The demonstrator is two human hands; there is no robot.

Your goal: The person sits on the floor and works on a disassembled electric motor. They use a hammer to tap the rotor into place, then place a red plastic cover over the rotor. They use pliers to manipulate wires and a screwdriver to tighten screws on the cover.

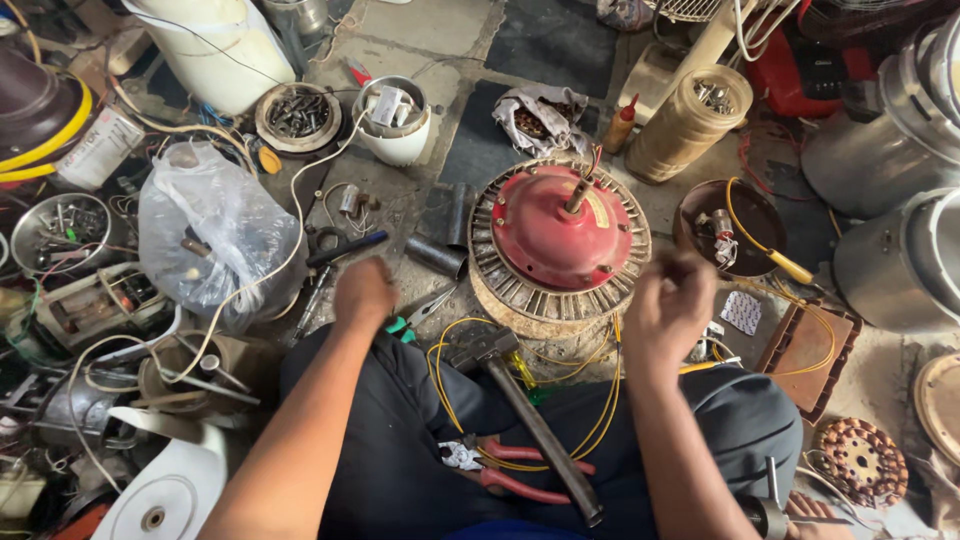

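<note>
You're sitting on a cluttered concrete floor (420, 45), the red motor (560, 240) dead ahead between your hands. Left hand (363, 292) is blurred beside the pliers (415, 315), right hand (668, 305) is loosely curled at the motor's rim; whether either hand is grasping anything, I can't tell. A hammer (530, 420) lies across your lap.

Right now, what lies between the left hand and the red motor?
In the head view, between the left hand and the red motor lie a short grey metal tube and, nearer the hand, pliers on the floor.

a cluttered repair workshop floor: opened fan motor (560, 240), hammer (530, 410), pliers (525, 470), screw tins (297, 115)
</note>
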